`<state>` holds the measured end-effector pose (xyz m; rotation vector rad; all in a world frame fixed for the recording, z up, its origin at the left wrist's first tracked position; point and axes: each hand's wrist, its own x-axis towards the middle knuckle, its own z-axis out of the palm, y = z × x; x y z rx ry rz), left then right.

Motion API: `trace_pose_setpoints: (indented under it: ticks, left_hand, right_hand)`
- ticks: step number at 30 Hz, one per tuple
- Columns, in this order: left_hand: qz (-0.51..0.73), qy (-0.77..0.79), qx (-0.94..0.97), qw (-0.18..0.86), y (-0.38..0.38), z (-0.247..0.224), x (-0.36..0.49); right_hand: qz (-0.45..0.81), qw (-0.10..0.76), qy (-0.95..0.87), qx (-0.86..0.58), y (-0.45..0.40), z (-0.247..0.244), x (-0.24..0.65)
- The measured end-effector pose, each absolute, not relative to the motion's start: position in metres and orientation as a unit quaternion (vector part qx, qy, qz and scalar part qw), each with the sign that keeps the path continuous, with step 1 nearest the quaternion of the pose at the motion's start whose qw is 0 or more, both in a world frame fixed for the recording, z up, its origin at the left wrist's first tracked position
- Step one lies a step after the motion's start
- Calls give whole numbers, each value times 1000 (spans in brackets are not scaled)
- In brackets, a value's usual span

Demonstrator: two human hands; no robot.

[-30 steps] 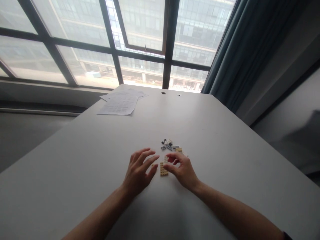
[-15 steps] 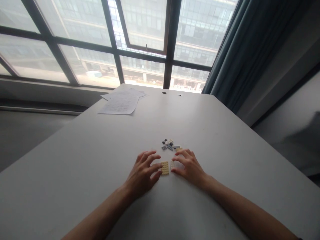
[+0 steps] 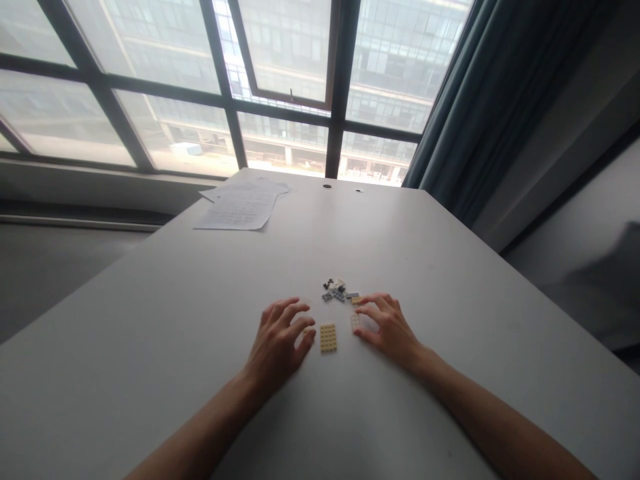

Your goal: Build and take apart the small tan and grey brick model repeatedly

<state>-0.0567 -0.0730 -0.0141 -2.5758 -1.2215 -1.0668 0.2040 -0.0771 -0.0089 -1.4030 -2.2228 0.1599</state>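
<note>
A tan studded plate (image 3: pixel 329 339) lies flat on the white table between my two hands. To its left is my left hand (image 3: pixel 287 333), thumb and index finger close together around a small tan piece (image 3: pixel 306 331), mostly hidden by the fingers. On the right, my right hand (image 3: pixel 387 327) has its thumb and a finger at the two ends of a white studded plate (image 3: pixel 355 324). Just beyond its fingertips lies another tan piece (image 3: pixel 356 301), partly covered. Farther back is a loose group of grey, black and white pieces (image 3: pixel 336 290).
Printed papers (image 3: pixel 237 205) lie at the far left of the white table (image 3: pixel 320 247). Two small round holes are near its far edge. Behind stand large windows (image 3: pixel 285 53), with a dark blue curtain (image 3: pixel 470 100) on the right.
My hands have moved apart, the left one leftward off the tan plate, the right one rightward with the white plate. The tan plate now shows fully.
</note>
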Motion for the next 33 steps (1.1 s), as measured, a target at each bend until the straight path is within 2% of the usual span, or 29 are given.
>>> trace_pose_setpoints:
  ticks: [12,33]
  left_hand:
    - [-349,-420,-836,53,-73,-14,-56]
    - [-331,-441,-834,36,-74,-14,-57]
  right_hand:
    - [68,221,-825,-517,-79,-4,211]
    - [63,227,-813,-533,-73,-12,218]
